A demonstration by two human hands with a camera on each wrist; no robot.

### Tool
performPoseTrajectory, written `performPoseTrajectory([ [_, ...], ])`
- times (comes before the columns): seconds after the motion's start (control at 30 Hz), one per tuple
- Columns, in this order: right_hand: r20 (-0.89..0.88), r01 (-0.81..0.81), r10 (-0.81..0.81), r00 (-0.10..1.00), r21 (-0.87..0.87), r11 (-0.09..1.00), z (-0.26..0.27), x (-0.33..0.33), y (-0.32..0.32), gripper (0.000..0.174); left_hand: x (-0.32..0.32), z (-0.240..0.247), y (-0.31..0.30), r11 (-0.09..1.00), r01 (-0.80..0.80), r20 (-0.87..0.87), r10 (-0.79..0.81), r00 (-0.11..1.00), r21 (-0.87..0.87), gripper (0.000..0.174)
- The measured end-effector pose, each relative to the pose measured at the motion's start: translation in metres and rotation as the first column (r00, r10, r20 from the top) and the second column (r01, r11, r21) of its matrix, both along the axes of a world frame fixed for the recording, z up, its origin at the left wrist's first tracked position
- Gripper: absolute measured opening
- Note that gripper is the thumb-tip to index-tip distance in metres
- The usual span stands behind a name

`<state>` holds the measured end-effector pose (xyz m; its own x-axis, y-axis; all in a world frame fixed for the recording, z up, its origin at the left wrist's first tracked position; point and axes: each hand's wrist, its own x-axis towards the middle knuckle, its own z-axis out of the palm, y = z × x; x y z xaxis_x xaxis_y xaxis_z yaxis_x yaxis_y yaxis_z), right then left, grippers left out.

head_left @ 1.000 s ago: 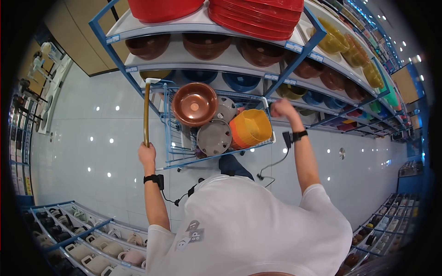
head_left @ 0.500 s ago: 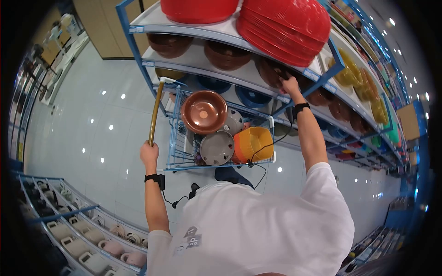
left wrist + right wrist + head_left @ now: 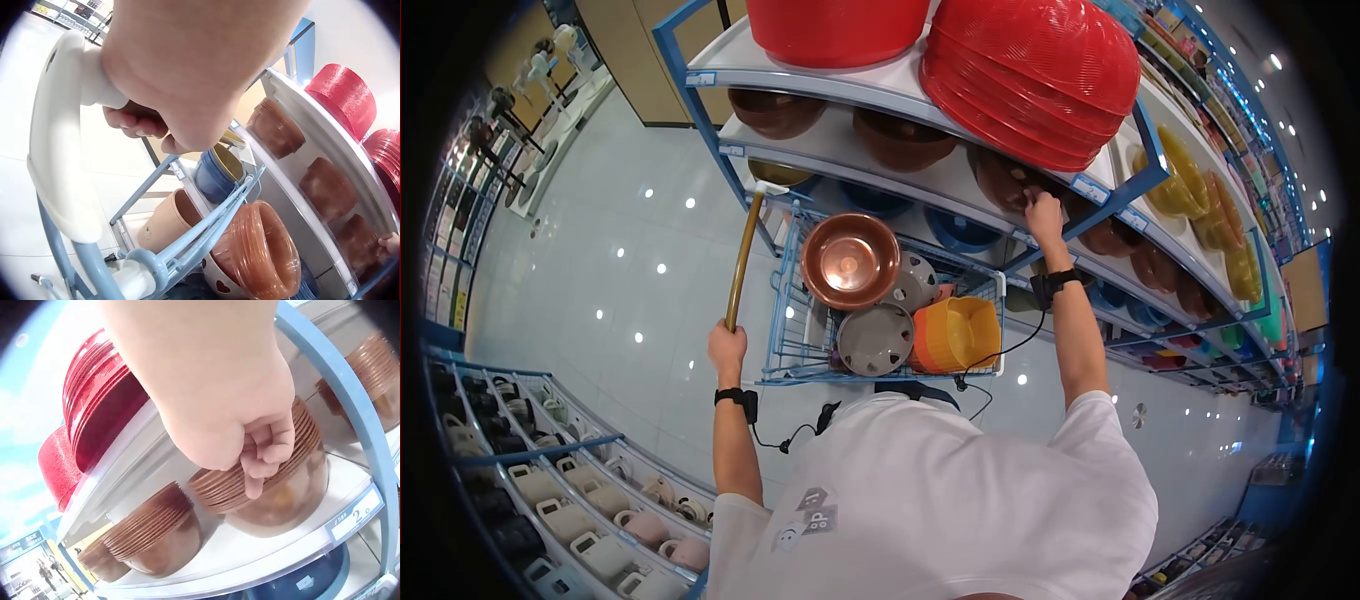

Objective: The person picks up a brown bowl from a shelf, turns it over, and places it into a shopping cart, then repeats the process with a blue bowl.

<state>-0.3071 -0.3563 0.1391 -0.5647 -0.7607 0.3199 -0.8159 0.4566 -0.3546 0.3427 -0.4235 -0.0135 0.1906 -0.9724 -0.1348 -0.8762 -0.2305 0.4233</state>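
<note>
My left hand (image 3: pixel 727 345) grips the gold handle bar (image 3: pixel 740 262) of a blue wire cart (image 3: pixel 785 330); in the left wrist view its fingers (image 3: pixel 134 122) curl round the bar beside the white end bracket (image 3: pixel 53 150). My right hand (image 3: pixel 1041 208) reaches up to the second shelf. There its fingers (image 3: pixel 265 456) curl over the rim of a stack of brown plastic bowls (image 3: pixel 275 500), also seen from the head as the stack (image 3: pixel 998 180). The cart holds a copper basin (image 3: pixel 850 260), grey bowls (image 3: pixel 875 338) and orange-yellow basins (image 3: pixel 955 335).
The blue-framed shelf unit (image 3: pixel 700 120) carries red basins (image 3: pixel 1030 75) on top, more brown bowl stacks (image 3: pixel 153 537), and blue bowls (image 3: pixel 215 178) lower down. Mugs (image 3: pixel 590 500) fill a rack at lower left. Shiny white floor (image 3: pixel 600 250) lies left of the cart.
My right hand rose from above the cart to the shelf and took hold of the brown bowl stack's rim. The left hand stayed on the cart handle.
</note>
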Motion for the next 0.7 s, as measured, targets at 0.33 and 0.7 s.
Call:
performPoseTrajectory([
  [0.33, 0.303, 0.123, 0.028, 0.953, -0.467, 0.876, -0.001, 0.006, -0.006, 0.024, -0.002, 0.0, -0.003, 0.998, -0.042, 0.068, 0.038, 0.997, 0.049, 0.027],
  [0.7, 0.618, 0.199, 0.408, 0.672, -0.681, 0.704, 0.001, 0.013, 0.0, 0.018, -0.005, 0.004, -0.003, 0.997, -0.051, 0.086, 0.047, 0.995, 0.052, 0.028],
])
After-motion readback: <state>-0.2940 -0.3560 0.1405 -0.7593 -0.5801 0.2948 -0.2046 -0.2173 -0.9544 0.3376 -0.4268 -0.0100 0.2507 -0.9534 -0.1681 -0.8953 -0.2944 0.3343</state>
